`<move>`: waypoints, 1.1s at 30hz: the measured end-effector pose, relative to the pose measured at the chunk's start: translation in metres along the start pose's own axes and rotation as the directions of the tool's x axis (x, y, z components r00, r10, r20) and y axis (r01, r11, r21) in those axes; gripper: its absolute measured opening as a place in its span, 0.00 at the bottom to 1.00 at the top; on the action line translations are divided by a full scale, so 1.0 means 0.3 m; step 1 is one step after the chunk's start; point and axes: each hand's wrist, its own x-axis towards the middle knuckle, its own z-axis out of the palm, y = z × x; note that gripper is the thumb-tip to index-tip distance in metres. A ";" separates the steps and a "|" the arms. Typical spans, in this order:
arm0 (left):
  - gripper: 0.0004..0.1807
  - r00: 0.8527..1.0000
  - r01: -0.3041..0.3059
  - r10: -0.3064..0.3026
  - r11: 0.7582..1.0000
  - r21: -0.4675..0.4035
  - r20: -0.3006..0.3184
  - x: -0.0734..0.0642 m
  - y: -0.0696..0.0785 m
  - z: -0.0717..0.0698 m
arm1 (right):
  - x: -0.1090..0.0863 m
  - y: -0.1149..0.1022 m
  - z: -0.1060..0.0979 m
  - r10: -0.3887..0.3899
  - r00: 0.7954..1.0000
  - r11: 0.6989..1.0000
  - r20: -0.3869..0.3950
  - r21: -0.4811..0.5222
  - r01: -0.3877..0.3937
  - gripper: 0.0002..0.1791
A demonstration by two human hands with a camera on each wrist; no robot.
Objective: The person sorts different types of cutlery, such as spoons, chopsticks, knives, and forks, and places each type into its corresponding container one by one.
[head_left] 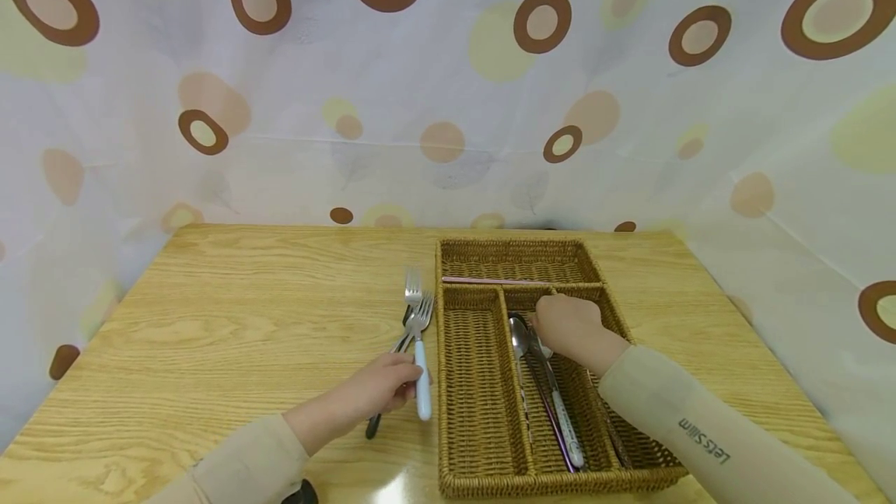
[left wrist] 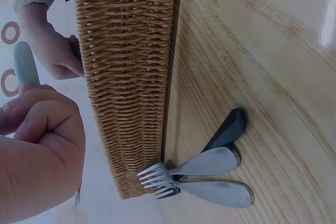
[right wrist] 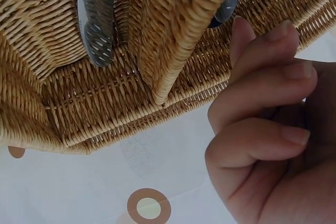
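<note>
My left hand (head_left: 385,386) grips a fork by its light blue handle (head_left: 423,391), just left of the wicker basket. Beneath it on the table lie silver forks (left wrist: 207,162) and a black-handled piece (left wrist: 228,129), overlapping near the basket's side. My right hand (head_left: 570,325) is over the basket's middle compartment, above the spoons. In the right wrist view its fingers (right wrist: 257,142) bend loosely, and nothing shows between them. Close by lie a spoon (head_left: 519,337) and a piece with a white patterned handle (head_left: 567,430). The right fingertips are hidden in the head view.
The wicker basket (head_left: 448,411) has a back compartment and several long ones in front. A pinkish thin rod (head_left: 493,281) lies in the back part. A knife (right wrist: 97,30) with a serrated tip lies in a side compartment. A patterned curtain (head_left: 448,84) hangs behind the wooden table (head_left: 245,333).
</note>
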 end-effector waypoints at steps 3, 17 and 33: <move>0.17 1.000 -0.002 0.002 1.000 0.005 0.007 -0.003 0.004 0.005 | -0.005 -0.003 -0.003 -0.001 1.000 1.000 -0.002 -0.016 0.001 0.28; 0.15 0.999 -0.018 0.019 1.000 -0.022 0.030 0.014 0.031 0.056 | -0.001 -0.037 -0.015 -0.033 0.995 0.999 -0.089 0.017 0.034 0.35; 0.11 0.999 -0.020 0.018 0.999 0.037 0.041 0.062 0.065 0.151 | -0.008 -0.118 -0.050 -0.103 0.994 0.926 0.024 0.367 0.087 0.32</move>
